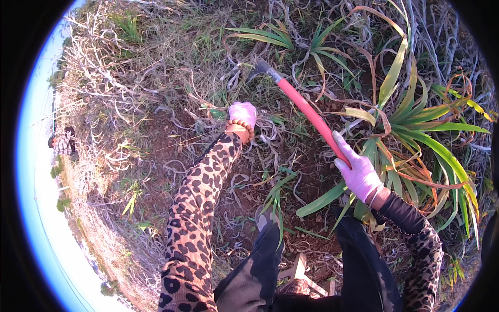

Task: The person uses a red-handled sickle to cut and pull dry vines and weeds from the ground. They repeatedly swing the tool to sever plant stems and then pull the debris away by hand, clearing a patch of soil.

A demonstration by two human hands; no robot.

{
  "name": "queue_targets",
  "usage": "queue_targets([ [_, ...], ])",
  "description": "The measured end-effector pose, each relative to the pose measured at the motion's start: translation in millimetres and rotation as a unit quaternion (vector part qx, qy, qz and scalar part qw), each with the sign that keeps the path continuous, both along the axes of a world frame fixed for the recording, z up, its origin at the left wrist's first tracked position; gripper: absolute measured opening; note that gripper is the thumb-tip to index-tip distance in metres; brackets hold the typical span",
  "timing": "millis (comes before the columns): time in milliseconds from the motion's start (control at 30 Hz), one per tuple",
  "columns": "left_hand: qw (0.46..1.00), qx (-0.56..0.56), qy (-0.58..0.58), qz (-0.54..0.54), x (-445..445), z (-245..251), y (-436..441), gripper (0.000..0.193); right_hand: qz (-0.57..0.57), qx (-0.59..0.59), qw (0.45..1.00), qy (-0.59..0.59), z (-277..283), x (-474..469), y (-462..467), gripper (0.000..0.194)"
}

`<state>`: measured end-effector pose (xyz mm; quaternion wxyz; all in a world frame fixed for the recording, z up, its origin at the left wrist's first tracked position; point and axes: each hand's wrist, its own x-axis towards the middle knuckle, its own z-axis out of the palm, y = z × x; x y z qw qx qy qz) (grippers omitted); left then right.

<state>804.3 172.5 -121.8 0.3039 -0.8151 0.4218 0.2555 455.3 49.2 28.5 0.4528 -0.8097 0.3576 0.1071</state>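
In the head view my left hand [242, 114], in a pink glove with a beaded bracelet at the wrist, is closed around a bunch of grass and dry leaves [215, 111]. My right hand [360, 171], gloved too, grips the red handle of a small hand hoe [308, 113]. The hoe's dark metal head [260, 69] lies up and to the right of my left hand, among the grass. Close beside my right hand grows a large plant with long strap-like leaves [405, 126], green, yellow and brown. The fingers of my left hand are partly hidden.
Smaller leafy clumps stand near my shoe [268, 218] and at the top [288, 39]. Dry, tangled stalks [97, 74] cover the ground at the left. A wooden stool [299, 267] is between my legs. Another person [64, 144] is far off at the left edge.
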Motion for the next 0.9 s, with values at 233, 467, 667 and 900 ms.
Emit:
queue_targets([
  [233, 0.974, -0.092, -0.103, -0.181, -28, 42, 4, 0.013, -0.041, -0.029, 0.998, 0.036, 24, -109, -6, 0.068],
  [467, 0.945, -0.167, 0.221, -0.174, -116, 119, 73, 0.004, -0.147, -0.003, 0.989, 0.011, 56, -178, -7, 0.068],
  [667, 0.964, -0.167, 0.040, -0.205, -110, 101, 34, 0.015, -0.194, -0.021, 0.980, -0.049, 51, -144, -12, 0.068],
  [900, 0.884, -0.060, -0.236, -0.399, -19, 86, -84, 0.038, -0.215, -0.015, 0.974, -0.074, 55, -102, -25, 0.068],
])
